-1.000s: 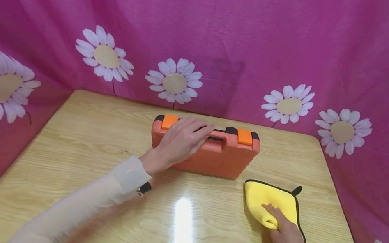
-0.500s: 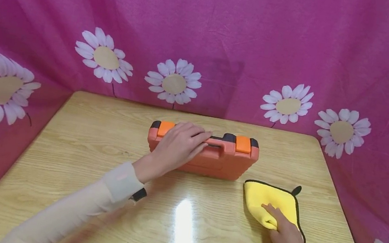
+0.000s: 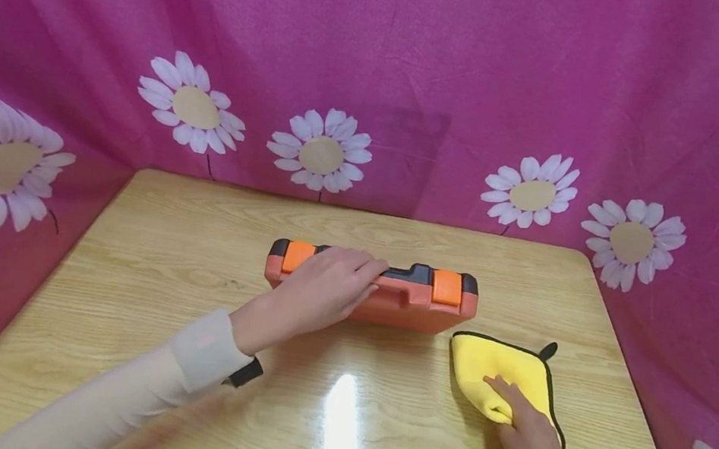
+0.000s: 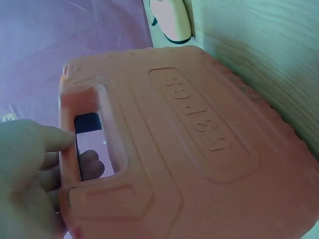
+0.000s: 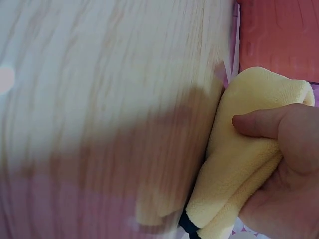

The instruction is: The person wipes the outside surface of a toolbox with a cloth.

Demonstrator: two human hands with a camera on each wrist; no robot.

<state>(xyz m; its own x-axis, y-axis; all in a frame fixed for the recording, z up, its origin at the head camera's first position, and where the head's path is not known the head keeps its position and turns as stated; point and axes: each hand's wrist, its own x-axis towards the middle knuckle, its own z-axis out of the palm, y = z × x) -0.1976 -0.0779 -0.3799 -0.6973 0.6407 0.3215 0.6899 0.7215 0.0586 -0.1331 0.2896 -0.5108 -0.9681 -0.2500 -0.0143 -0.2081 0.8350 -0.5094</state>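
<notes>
An orange-red tool case (image 3: 409,314) stands on its edge near the middle of the table, leaning toward me. Its black carry handle and two orange latches (image 3: 447,287) face up. My left hand (image 3: 332,286) grips the handle; in the left wrist view its fingertips show through the handle opening, and raised lettering marks the case side (image 4: 199,114). To the right lies a folded yellow cloth (image 3: 512,365) with black edging. My right hand (image 3: 530,433) holds it, the thumb (image 5: 254,123) pressed on the plush surface and the other fingers partly hidden by the folds.
The light wood-grain table (image 3: 191,247) carries both things, with a bright lamp reflection near its front. A magenta flowered cloth (image 3: 412,48) hangs along the back and both sides. A dark loop (image 3: 548,351) sticks out from the yellow cloth's far corner.
The tool case has tilted toward me, its handle edge coming lower and nearer with my left hand on it. The right hand and yellow cloth have stayed in place.
</notes>
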